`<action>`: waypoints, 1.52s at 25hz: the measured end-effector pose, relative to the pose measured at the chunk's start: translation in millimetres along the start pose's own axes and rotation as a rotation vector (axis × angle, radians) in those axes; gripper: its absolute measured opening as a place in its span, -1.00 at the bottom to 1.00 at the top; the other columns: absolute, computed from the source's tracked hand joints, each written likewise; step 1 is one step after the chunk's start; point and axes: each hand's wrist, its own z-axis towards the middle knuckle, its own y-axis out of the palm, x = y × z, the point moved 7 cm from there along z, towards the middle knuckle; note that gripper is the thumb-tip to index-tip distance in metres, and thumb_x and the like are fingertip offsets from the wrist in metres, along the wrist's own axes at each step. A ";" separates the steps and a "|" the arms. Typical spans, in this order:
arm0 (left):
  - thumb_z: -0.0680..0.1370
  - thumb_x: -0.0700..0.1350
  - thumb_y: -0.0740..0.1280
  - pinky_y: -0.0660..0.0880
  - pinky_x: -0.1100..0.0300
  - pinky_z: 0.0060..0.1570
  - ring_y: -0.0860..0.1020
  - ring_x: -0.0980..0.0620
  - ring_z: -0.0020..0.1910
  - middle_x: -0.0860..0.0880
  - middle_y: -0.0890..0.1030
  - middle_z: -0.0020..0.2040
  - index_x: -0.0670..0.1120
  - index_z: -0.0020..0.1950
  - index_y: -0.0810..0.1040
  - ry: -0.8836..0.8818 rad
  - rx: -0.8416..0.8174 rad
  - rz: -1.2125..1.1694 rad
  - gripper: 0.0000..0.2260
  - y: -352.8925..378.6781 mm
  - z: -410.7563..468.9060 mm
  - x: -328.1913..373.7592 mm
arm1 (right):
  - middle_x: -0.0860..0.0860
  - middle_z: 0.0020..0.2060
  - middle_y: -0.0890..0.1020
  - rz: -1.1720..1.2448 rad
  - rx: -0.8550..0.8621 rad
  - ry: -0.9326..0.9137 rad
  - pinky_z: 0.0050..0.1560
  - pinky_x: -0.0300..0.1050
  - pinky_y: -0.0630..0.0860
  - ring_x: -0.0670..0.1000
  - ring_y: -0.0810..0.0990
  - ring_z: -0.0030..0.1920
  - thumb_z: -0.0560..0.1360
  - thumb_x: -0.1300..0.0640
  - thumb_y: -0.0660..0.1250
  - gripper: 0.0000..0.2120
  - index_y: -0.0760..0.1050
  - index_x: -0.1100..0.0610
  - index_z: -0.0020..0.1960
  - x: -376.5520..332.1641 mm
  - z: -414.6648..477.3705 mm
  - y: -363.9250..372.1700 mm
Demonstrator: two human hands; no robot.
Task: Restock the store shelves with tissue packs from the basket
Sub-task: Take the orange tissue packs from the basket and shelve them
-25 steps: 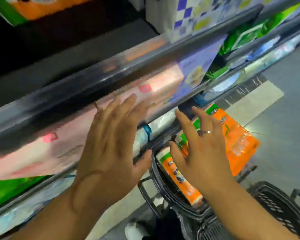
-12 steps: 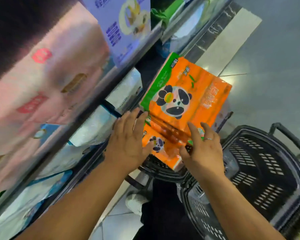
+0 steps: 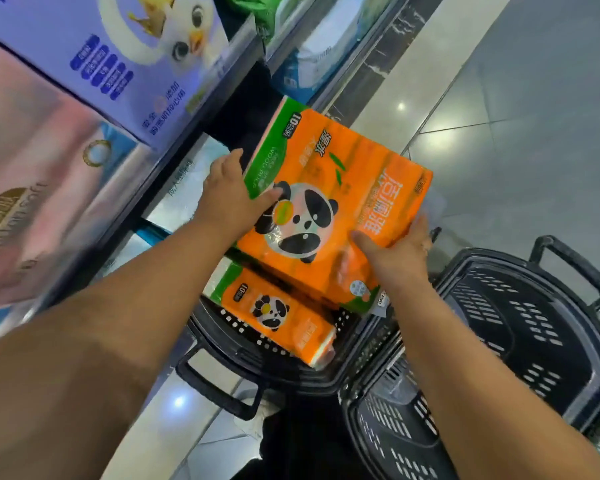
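Observation:
An orange tissue pack with a panda print (image 3: pixel 340 188) is held above the black basket (image 3: pixel 284 372). My left hand (image 3: pixel 229 195) grips its green left edge, thumb across the front. My right hand (image 3: pixel 395 251) grips its lower right corner, thumb on the front and fingers hidden behind. A second orange panda pack (image 3: pixel 278 313) lies in the basket just below. The shelves (image 3: pixel 174 140) run along the left.
Purple (image 3: pixel 118 57) and pink (image 3: pixel 32 202) tissue packs fill the upper shelf; white and blue packs (image 3: pixel 309 64) sit lower. Another black basket (image 3: pixel 520 341) stands at the right on the grey tiled floor. A shoe (image 3: pixel 257 417) shows below the baskets.
Both hands left the pink packs on the shelf and dropped to the basket. They took hold of the top orange pack and raised it off the one beneath.

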 end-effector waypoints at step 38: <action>0.21 0.13 0.53 0.39 0.32 -0.13 0.50 0.19 0.10 0.22 0.50 0.19 0.20 0.39 0.25 -0.167 0.588 -0.672 -0.20 -355.6 -446.4 -77.0 | -0.14 0.26 0.49 0.017 -0.267 -0.775 0.20 0.13 0.49 -0.02 0.52 0.21 0.13 -0.25 0.52 -0.20 0.18 -0.51 0.24 -264.0 -429.7 -54.3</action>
